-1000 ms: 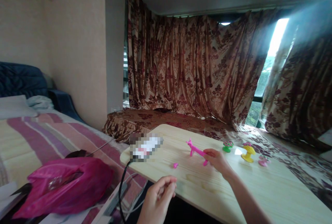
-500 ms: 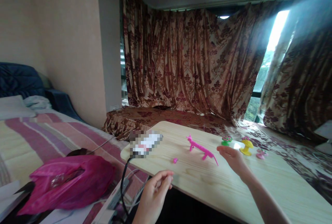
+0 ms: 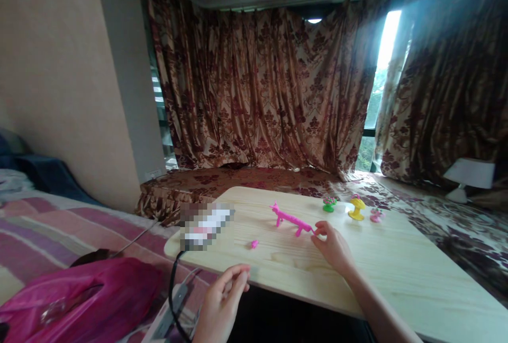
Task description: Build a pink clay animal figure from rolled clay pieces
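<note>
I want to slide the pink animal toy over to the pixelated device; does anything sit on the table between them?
Head view: one small pink piece lies slightly nearer than the line between the pink animal toy and the pixelated device; the rest is bare table.

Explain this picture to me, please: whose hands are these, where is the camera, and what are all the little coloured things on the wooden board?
No machine is at work here. The camera sits on a person's head and looks forward and down, so the two bare hands are that person's own. The right hand rests on the pale wooden tabletop, its fingertips at the tail end of a pink toy animal that stands on its legs. The left hand hovers at the near edge with curled fingers and seems to hold nothing. A small pink piece lies loose nearby. Farther back stand a green toy, a yellow toy and a small pink toy. A blurred-out object lies at the left corner, and a pink bag lies on the bed.
</note>
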A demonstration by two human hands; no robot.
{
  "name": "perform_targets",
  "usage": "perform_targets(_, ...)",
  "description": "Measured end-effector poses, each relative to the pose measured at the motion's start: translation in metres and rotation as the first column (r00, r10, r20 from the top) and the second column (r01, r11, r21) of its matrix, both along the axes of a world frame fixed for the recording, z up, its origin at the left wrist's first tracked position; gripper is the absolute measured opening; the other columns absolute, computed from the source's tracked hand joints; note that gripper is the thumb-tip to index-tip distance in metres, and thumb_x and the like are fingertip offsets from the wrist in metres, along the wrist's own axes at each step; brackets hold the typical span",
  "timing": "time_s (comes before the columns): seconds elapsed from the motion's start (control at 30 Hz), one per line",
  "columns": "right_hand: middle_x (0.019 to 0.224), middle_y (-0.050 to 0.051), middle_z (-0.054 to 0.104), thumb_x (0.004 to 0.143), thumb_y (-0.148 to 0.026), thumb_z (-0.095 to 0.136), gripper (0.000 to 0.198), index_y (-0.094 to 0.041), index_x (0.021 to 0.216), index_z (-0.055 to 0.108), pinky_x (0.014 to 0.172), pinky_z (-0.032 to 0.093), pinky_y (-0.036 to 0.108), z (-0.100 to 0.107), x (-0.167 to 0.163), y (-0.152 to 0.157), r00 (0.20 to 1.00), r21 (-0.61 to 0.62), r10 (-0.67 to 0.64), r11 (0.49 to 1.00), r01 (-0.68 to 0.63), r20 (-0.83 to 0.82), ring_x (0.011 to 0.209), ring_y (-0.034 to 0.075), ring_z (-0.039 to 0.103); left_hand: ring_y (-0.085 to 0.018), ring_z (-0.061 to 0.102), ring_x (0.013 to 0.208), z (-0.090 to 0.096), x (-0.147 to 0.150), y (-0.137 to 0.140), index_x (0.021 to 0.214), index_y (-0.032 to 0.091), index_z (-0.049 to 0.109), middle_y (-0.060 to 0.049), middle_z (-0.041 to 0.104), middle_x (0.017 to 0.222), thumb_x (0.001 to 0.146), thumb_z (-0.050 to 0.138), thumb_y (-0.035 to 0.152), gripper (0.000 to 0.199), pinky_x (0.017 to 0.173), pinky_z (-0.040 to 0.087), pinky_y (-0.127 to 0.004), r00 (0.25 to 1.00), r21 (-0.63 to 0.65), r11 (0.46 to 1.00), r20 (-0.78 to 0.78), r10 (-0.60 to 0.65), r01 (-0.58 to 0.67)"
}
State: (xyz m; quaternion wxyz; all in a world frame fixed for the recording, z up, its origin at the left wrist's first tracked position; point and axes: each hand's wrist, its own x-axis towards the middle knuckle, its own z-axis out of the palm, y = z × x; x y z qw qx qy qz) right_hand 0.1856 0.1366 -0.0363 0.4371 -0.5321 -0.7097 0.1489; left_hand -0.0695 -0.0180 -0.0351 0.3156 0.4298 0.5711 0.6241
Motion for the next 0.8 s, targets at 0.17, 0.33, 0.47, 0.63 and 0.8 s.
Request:
perform_targets(0.17, 0.099, 0.004, 0.063, 0.087, -0.03, 0.056, 0.025, -0.016, 0.107, 0.056, 0.082, 0.047, 0.041, 0.004, -0.004, 0.008, 0.996, -0.014, 0.063, 0.998, -0.063, 0.059, 0.091, 0.019, 0.06, -0.02, 0.063, 0.076, 0.011, 0.0, 0.01, 0.087, 0.019, 0.067, -0.005, 0.068, 0.082, 0.078, 0.059, 0.04, 0.025, 0.073, 0.05, -0.029, 0.971, 0.132, 0.991, -0.239, 0.025, 0.007)
perform_targets(0.33, 0.108, 0.006, 0.06, 0.089, -0.031, 0.053, 0.023, -0.016, 0.107, 0.058, 0.078, 0.05, 0.038, 0.0, -0.004, 0.017, 0.989, -0.055, 0.135, 0.99, -0.132, 0.057, 0.09, 0.017, 0.06, -0.022, 0.053, 0.102, 0.056, 0.033, 0.068, 0.103, 0.018, 0.06, -0.009, 0.061, 0.103, 0.087, 0.042, 0.015, 0.025, 0.091, 0.041, -0.04, 0.491, 0.338, 0.909, -0.851, 0.185, 0.244)
perform_targets(0.47, 0.106, 0.005, 0.06, 0.089, -0.031, 0.053, 0.024, -0.016, 0.107, 0.057, 0.077, 0.051, 0.037, -0.004, -0.006, 0.018, 0.992, -0.042, 0.127, 0.991, -0.128, -0.011, 0.088, 0.017, 0.061, -0.023, 0.048, 0.111, 0.069, 0.071, 0.126, 0.102, 0.021, 0.061, -0.006, 0.063, 0.106, 0.078, 0.053, 0.007, 0.03, 0.101, 0.031, -0.045, 0.301, 0.234, 0.879, -0.947, 0.11, 0.416)
perform_targets(0.63, 0.09, 0.005, 0.067, 0.085, -0.033, 0.058, 0.028, -0.015, 0.106, 0.058, 0.078, 0.05, 0.038, 0.009, 0.0, 0.008, 0.978, 0.01, 0.137, 0.991, -0.137, -0.16, 0.086, 0.02, 0.063, -0.022, 0.054, 0.101, 0.069, 0.08, 0.15, 0.084, 0.022, 0.065, -0.002, 0.068, 0.082, 0.076, 0.055, 0.004, 0.022, 0.102, 0.024, -0.051, 0.154, 0.126, 0.855, -0.987, 0.054, 0.503)
perform_targets(0.8, 0.102, 0.01, 0.067, 0.087, -0.041, 0.047, 0.031, -0.018, 0.104, 0.059, 0.082, 0.048, 0.034, 0.046, 0.009, -0.042, 0.938, 0.072, 0.146, 0.989, -0.129, -0.314, 0.097, 0.022, 0.061, -0.022, 0.046, 0.115, 0.102, 0.06, 0.097, 0.103, 0.025, 0.062, -0.001, 0.067, 0.099, 0.084, 0.05, 0.011, 0.026, 0.107, 0.016, -0.053, 0.17, 0.177, 0.839, -0.98, 0.103, 0.515)
